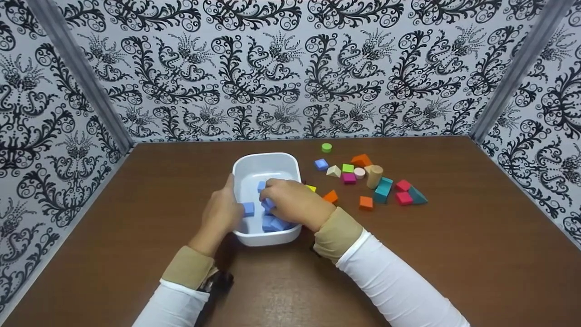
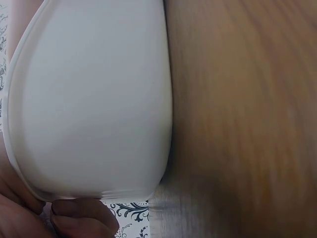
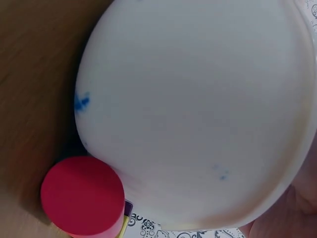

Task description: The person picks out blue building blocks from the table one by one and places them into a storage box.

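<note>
A white plastic tub (image 1: pixel 265 240) stands on the table with several blue blocks inside, among them one block (image 1: pixel 248 209) by its left wall and others (image 1: pixel 273 223) at the near end. My left hand (image 1: pixel 221 210) grips the tub's left side, thumb along the rim; in the left wrist view, curled fingers (image 2: pixel 84 218) show at the tub's edge. Reaching over the right rim, my right hand (image 1: pixel 294 200) pinches a blue block (image 1: pixel 268 204) inside the tub. Another blue block (image 1: pixel 261 186) shows just beyond its fingertips. The right wrist view is mostly the tub's outer wall (image 3: pixel 198 109).
Right of the tub lie loose coloured blocks, including an orange cube (image 1: pixel 366 203), teal blocks (image 1: pixel 383 190), a wooden cylinder (image 1: pixel 374 177) and a blue block (image 1: pixel 321 164). A red cylinder (image 3: pixel 81 196) stands close against the tub's right side. Patterned panels (image 1: pixel 281 68) border the brown table (image 1: pixel 181 168).
</note>
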Demonstrator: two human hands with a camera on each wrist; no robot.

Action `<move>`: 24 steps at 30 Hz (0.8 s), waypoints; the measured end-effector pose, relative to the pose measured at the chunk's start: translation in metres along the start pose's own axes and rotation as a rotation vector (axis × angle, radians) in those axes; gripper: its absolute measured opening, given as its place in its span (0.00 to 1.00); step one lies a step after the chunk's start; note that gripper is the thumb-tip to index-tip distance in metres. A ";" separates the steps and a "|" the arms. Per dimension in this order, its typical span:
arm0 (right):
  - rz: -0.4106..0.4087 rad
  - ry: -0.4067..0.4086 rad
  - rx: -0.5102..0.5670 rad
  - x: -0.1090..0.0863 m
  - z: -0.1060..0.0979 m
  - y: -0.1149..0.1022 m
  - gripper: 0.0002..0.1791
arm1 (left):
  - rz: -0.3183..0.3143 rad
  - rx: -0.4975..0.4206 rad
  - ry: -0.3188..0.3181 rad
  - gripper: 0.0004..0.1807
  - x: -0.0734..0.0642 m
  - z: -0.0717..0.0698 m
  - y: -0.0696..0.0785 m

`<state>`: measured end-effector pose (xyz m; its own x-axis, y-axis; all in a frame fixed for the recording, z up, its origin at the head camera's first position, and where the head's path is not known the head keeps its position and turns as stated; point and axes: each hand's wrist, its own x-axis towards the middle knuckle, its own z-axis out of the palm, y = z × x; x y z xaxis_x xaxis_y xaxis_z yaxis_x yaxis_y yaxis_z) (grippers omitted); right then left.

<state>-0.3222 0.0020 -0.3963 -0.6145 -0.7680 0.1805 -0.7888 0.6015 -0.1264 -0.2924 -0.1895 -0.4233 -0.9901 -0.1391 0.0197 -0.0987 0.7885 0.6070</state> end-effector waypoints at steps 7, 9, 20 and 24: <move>0.020 -0.010 0.010 0.000 0.001 0.000 0.11 | -0.001 0.009 0.002 0.50 0.001 -0.001 0.000; 0.026 -0.017 0.015 0.001 0.001 0.000 0.12 | 0.001 0.012 0.003 0.50 0.001 -0.001 -0.001; -0.012 0.013 0.016 0.000 0.002 0.003 0.11 | -0.019 0.022 -0.008 0.49 0.001 -0.002 0.001; 0.013 0.005 0.031 -0.001 -0.005 0.001 0.12 | -0.028 0.020 -0.018 0.48 0.001 -0.001 0.002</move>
<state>-0.3226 0.0045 -0.3918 -0.6244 -0.7593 0.1831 -0.7810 0.6039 -0.1591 -0.2934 -0.1891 -0.4212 -0.9884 -0.1511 -0.0115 -0.1286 0.7960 0.5915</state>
